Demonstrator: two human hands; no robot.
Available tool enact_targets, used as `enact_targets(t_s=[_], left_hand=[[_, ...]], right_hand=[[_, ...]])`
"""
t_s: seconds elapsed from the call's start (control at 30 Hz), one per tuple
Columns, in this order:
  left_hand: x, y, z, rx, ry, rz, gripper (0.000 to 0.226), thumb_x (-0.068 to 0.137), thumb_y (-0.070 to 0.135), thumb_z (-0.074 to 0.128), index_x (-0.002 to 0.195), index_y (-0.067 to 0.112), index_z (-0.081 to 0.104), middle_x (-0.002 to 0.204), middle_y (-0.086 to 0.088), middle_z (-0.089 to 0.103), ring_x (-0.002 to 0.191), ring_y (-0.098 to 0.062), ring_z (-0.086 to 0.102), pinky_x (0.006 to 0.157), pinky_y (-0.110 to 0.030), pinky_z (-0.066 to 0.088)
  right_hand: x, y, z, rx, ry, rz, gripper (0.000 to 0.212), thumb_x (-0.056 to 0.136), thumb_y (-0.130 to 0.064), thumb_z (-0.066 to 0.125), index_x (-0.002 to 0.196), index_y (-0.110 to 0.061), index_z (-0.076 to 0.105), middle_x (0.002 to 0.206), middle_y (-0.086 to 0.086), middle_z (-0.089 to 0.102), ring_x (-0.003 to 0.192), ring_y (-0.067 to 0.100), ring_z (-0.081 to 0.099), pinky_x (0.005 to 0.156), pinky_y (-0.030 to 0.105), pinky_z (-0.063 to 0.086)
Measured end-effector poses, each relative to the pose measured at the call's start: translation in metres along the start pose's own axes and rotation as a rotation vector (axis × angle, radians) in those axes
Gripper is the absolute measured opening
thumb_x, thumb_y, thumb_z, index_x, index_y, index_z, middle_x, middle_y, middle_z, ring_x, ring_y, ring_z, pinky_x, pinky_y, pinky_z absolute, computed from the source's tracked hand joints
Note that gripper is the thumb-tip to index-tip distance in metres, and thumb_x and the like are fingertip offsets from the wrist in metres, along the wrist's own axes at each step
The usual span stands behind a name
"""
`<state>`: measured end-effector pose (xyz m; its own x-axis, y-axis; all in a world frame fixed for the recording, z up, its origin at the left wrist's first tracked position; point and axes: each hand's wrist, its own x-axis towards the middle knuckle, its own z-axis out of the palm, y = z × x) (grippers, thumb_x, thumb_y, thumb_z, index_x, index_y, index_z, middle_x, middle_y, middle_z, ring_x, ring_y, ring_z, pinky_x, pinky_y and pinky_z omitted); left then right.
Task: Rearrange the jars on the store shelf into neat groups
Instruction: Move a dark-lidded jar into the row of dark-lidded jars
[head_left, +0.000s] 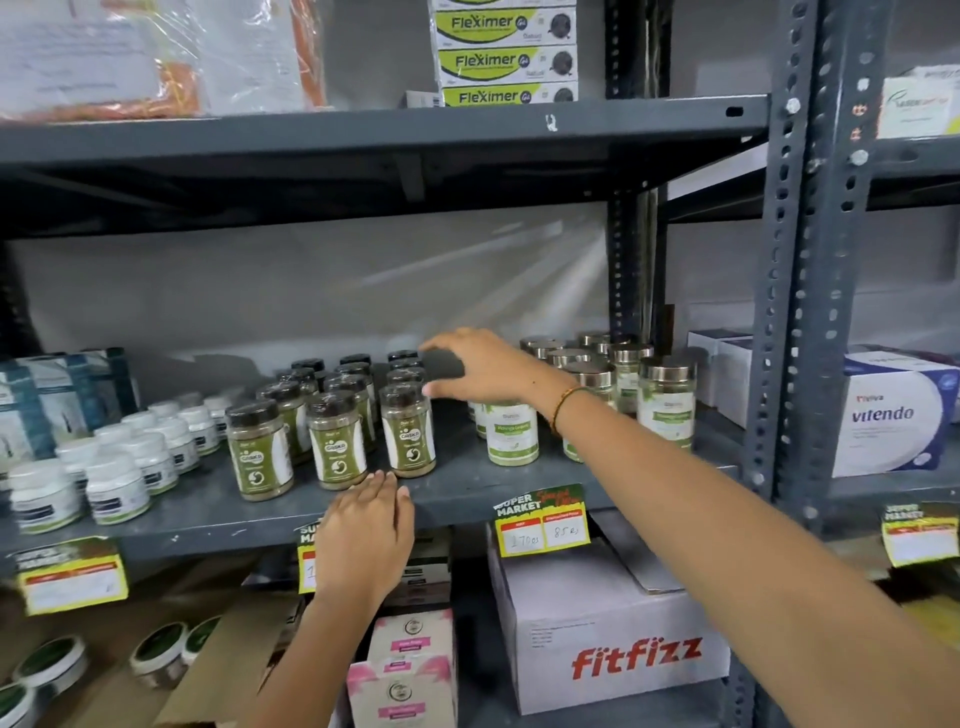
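Several black-lidded jars with green labels stand in three rows on the grey shelf. To their right stand several silver-lidded jars with white and green labels. At the left sit several small white jars. My right hand reaches over the shelf, fingers spread, just right of the black-lidded rows and holding nothing. My left hand rests flat on the shelf's front edge below the front black-lidded jars, fingers together and empty.
Blue-white boxes stand at the far left, a Vitendo box on the neighbouring shelf right of the steel upright. Fleximer boxes sit above. A Fitfizz carton and pink boxes sit below. Price tags hang from the edge.
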<state>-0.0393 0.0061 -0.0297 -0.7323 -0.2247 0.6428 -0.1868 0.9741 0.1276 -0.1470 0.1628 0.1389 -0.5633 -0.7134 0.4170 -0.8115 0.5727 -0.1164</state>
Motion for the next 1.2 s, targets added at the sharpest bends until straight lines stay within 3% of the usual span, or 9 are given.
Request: enact_targets(t_s=[0.37,0.5,0.77,0.97,1.2], left_hand=[[0.001,-0.002,0.002,0.015,0.010,0.012,0.047,0.093,0.036,0.035,0.110,0.008,0.070,0.112,-0.009,0.070,0.106,-0.022,0.065,0.094,-0.037,0.047],[0.000,-0.003,0.003,0.008,0.012,0.022,0.049,0.094,0.037,0.033,0.111,0.008,0.069,0.112,-0.009,0.070,0.107,-0.021,0.064,0.095,-0.036,0.047],[0.000,-0.003,0.003,0.018,0.022,0.032,0.047,0.094,0.036,0.035,0.111,0.008,0.069,0.113,-0.009,0.070,0.106,-0.022,0.064,0.095,-0.036,0.046],[0.001,-0.004,0.004,-0.004,0.042,0.033,0.048,0.095,0.036,0.034,0.113,0.008,0.068,0.115,-0.010,0.069,0.109,-0.023,0.063,0.097,-0.037,0.045],[0.004,-0.007,0.004,-0.008,0.011,0.051,0.053,0.094,0.039,0.029,0.115,0.007,0.066,0.118,-0.010,0.068,0.111,-0.023,0.062,0.097,-0.036,0.046]], right_hand=[[0.035,-0.016,0.033,0.137,-0.116,0.010,0.068,0.086,-0.044,0.069,0.145,-0.020,0.045,0.150,0.007,0.047,0.136,0.025,0.046,0.107,0.039,0.040],[0.035,-0.018,0.034,0.137,-0.105,0.012,0.057,0.087,-0.043,0.069,0.135,-0.015,0.058,0.141,0.006,0.056,0.128,0.023,0.053,0.104,0.035,0.042],[0.032,-0.018,0.030,0.080,-0.063,0.060,0.060,0.079,-0.053,0.072,0.125,-0.016,0.065,0.126,0.004,0.066,0.116,0.021,0.060,0.097,0.035,0.049],[0.029,-0.021,0.028,0.083,-0.067,0.077,0.062,0.079,-0.054,0.073,0.127,-0.015,0.064,0.130,0.003,0.065,0.118,0.020,0.060,0.098,0.033,0.047],[0.022,-0.021,0.030,0.066,-0.040,0.081,0.076,0.079,-0.062,0.067,0.141,-0.021,0.051,0.139,0.007,0.059,0.123,0.028,0.057,0.100,0.042,0.048]])
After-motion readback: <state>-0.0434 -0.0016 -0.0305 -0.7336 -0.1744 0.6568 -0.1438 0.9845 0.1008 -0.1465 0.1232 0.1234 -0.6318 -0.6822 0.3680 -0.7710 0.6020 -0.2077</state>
